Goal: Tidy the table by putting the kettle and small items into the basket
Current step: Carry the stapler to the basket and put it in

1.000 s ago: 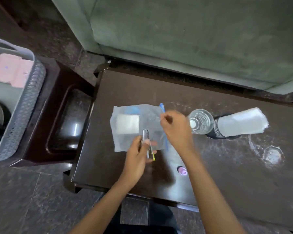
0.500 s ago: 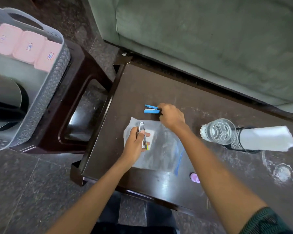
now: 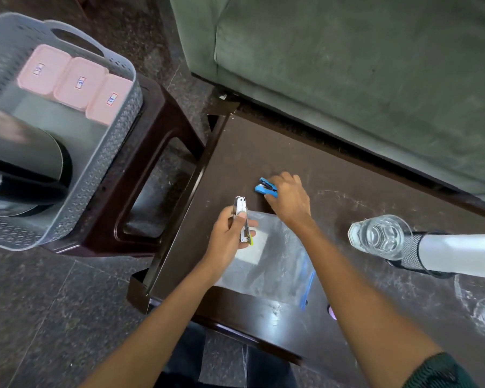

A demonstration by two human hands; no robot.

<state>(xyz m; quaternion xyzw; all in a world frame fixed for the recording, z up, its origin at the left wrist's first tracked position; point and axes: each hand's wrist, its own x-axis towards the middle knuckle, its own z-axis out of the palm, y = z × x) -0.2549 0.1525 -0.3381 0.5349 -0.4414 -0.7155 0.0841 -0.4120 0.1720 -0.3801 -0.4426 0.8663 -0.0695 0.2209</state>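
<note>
A silver tool (image 3: 240,217) is held in the left hand (image 3: 228,236) while a blue stapler (image 3: 264,187), just beyond the plastic bag (image 3: 277,267), is pinched in the fingers (image 3: 276,181) of the right hand (image 3: 290,198), best secured firmly before being carried to the basket (image 3: 107,175).

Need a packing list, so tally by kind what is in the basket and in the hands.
Pink boxes: 3
Kettle: 1
Silver tool, in left hand: 1
Blue stapler, in right hand: 1
Total: 6
</note>
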